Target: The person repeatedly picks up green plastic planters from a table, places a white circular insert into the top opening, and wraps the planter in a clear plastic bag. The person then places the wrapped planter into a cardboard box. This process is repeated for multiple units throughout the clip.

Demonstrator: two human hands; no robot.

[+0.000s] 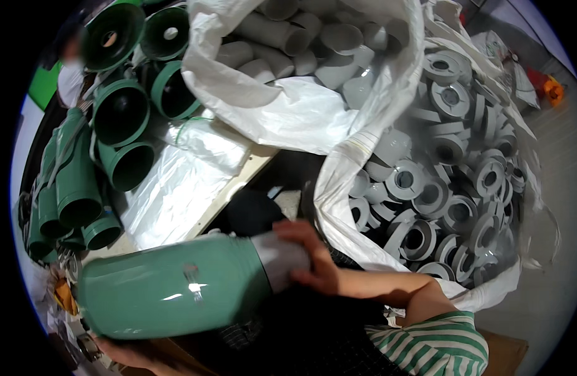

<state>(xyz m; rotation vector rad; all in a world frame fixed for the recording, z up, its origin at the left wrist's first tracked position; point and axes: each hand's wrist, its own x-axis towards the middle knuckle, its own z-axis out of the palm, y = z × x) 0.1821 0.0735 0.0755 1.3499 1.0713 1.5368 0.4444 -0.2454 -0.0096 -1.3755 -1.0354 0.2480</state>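
A large green cylindrical flask body (171,289) lies on its side before me, its narrower right end fitted with a grey plastic cup-like cap (281,261). My right hand (314,261) is closed around the grey cap, fingers over its top and end. My left hand (124,350) is under the flask's left end, touching its lower edge; its fingers are mostly hidden behind the flask. Beyond the flask, clear plastic bags (175,178) lie on a table.
Green flask shells (121,113) are stacked at the left. A white woven sack (279,113) holds grey plastic cups (342,40); another sack (335,207) at the right holds grey plastic rings (406,180). A cardboard piece (505,350) lies on the floor at lower right.
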